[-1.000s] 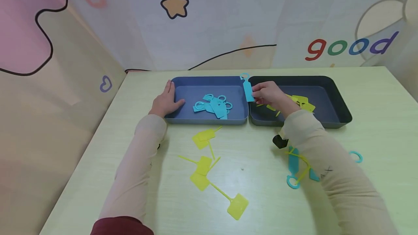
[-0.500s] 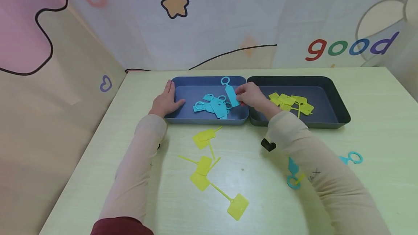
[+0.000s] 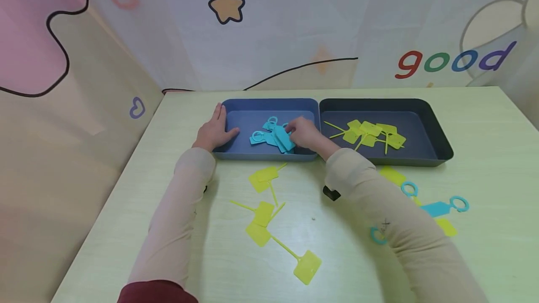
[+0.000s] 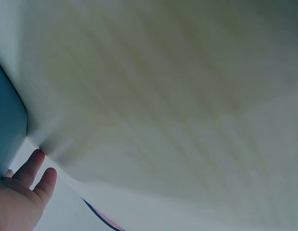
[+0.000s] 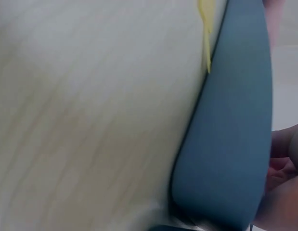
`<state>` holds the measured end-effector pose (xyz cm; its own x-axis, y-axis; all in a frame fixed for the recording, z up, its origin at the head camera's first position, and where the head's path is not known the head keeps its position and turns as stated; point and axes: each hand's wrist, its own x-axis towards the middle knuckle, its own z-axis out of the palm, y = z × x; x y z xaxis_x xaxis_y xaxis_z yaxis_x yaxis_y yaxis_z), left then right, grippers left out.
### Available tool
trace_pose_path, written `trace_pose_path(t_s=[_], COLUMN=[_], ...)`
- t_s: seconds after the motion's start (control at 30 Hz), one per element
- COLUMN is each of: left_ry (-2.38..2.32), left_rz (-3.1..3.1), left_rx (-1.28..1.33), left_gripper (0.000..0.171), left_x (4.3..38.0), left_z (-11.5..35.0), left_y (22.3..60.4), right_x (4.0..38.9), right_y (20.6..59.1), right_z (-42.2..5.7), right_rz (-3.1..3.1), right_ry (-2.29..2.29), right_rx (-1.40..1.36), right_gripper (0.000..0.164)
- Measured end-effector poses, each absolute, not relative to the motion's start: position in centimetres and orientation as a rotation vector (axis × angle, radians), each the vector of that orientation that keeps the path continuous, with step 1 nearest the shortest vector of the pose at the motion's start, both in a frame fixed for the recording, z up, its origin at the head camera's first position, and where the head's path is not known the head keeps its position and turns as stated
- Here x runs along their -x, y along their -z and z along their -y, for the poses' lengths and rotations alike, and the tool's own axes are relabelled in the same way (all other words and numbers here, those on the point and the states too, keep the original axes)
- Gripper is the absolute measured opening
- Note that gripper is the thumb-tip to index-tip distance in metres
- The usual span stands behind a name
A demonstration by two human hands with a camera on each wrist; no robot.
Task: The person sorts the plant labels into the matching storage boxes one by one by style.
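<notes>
My left hand rests with fingers extended against the left end of the blue-grey tray; the left wrist view catches its fingers at a blue wall. Inside that tray lies a pile of flat light-blue plastic tags with ring ends. Over the pile's right side, my right hand has its fingertips curled at the edge of one blue tag, pinching it low against the others. The right wrist view shows the tray's outer wall, with part of the right hand behind it.
A darker tray adjoins on the right, holding several yellow square tags with thin stems. More yellow tags lie on the table in front. Mixed blue tags and yellow ones lie at the right, partly behind the right sleeve.
My right hand has carried the blue tag leftward from between the trays and down onto the blue pile in the left tray. The left hand has stayed in place.
</notes>
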<state>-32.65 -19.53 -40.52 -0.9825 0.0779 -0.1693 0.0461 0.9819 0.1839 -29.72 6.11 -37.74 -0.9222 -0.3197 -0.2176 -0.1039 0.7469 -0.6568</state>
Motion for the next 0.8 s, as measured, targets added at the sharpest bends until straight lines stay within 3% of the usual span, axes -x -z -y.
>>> trace_pose_path(t_s=[0.8], left_ry=[-0.27], left_rz=[-2.949], left_rx=[-0.097], left_gripper=[0.087], left_x=[32.8], left_z=[19.6], left_y=[40.6], right_x=[28.5], right_y=[38.4], right_z=[-5.0], right_rz=[-2.8], right_ry=[0.79], right_rx=[0.228], right_gripper=[0.031])
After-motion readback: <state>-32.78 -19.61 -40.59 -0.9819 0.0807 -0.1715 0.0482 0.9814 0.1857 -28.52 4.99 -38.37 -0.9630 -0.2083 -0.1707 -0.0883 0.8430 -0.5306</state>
